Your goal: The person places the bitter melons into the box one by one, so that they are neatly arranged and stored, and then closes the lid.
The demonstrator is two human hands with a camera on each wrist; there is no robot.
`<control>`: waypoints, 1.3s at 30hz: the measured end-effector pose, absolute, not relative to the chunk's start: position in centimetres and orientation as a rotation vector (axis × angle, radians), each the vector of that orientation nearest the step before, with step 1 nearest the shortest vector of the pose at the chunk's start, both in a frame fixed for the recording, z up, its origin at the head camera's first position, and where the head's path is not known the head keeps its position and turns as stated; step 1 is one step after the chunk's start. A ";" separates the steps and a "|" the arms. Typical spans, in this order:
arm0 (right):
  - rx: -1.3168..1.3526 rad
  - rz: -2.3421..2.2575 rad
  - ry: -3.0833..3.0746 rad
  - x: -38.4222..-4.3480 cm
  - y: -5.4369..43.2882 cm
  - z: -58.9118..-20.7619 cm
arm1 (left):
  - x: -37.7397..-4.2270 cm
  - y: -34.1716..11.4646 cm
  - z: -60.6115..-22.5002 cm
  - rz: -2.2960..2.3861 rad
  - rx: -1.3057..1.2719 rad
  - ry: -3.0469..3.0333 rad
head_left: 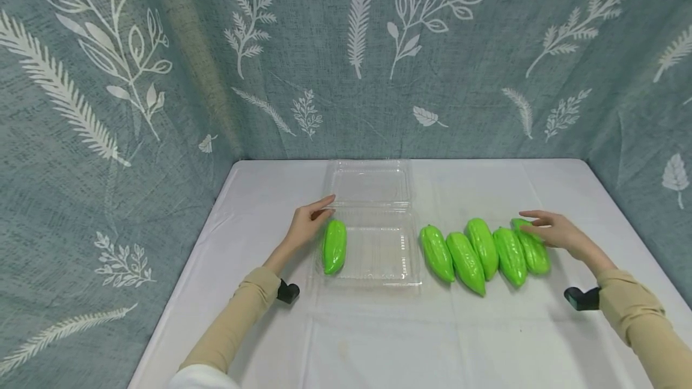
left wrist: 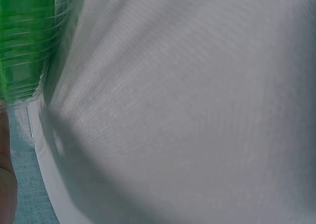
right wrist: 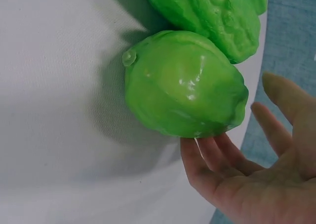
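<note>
A clear plastic clamshell box (head_left: 373, 278) stands with its lid (head_left: 369, 182) folded back. Inside, along its left side, lies one glossy green bitter melon (head_left: 334, 247), seen through the ribbed wall in the left wrist view. My left hand (head_left: 306, 224) is at the box's left edge near the hinge, thumb and forefinger extended and apart. To the right of the box, several more bitter melons (head_left: 465, 262) lie side by side. My right hand (head_left: 562, 234) reaches over the rightmost bitter melon (right wrist: 185, 85); its fingers (right wrist: 197, 162) touch that melon's side, with the others spread.
A white cloth covers the table (head_left: 378, 341). Blue-green curtains (head_left: 346, 107) with white leaf prints hang behind it and at both sides. A black wrist camera (head_left: 288, 292) sits under the left forearm, another black camera (head_left: 581, 298) under the right.
</note>
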State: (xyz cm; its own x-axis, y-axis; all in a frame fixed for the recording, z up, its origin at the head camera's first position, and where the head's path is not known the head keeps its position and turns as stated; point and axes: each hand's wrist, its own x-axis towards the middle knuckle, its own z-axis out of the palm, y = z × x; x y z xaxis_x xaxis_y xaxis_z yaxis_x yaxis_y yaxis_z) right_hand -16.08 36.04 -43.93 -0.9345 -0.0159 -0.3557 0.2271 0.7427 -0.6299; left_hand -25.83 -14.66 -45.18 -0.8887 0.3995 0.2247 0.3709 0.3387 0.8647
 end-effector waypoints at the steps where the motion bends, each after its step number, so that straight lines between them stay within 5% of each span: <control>1: 0.146 -0.997 2.597 -16.0 36.1 -43.9 | -25.9 -14.7 -45.2 1.634 0.733 2.547; 18: 0.072 -0.940 2.579 -16.2 37.1 -44.9 | -27.9 -15.2 -48.8 1.654 0.716 2.548; 39: 0.107 -0.962 2.569 -15.7 36.3 -44.1 | -28.0 -15.1 -48.7 1.628 0.713 2.568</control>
State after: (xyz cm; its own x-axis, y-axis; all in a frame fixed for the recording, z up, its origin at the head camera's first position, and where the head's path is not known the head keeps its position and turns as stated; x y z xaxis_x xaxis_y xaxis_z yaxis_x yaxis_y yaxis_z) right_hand -15.72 36.34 -44.14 -0.9197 -0.0651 -0.3871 0.2052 0.7610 -0.6155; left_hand -28.00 -15.11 -48.72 -0.8956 0.3850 0.2229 0.3658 0.3521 0.8615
